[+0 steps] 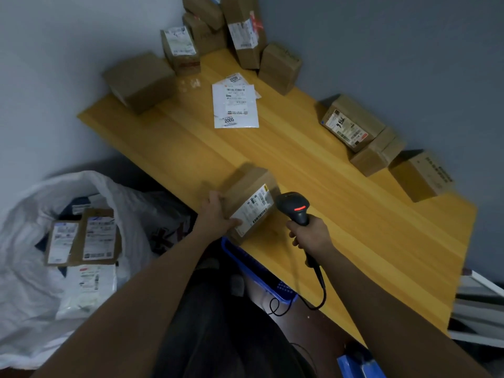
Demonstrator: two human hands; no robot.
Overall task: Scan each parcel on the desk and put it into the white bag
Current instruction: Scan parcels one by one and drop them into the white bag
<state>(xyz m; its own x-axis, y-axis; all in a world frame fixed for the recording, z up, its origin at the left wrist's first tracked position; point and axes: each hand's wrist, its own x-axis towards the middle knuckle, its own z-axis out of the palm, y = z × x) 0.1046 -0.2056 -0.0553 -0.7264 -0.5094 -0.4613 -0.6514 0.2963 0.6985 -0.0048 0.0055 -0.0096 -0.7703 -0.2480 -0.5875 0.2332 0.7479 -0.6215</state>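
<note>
A brown cardboard parcel (249, 197) with a white label sits at the near edge of the yellow desk (313, 173). My left hand (216, 214) grips its left end, thumb on the label. My right hand (311, 234) holds a black barcode scanner (296, 207) by the handle; its head is close to the parcel's label and a red light glows on it. On the floor to the left, the white bag (32, 214) lies open with several labelled parcels inside.
More brown parcels stand along the desk: one at the far left (140, 81), a stack in the back corner (218, 31), several along the right wall (376, 137). White flat mailers (236, 105) lie mid-desk. A blue crate (256, 274) sits under the desk edge.
</note>
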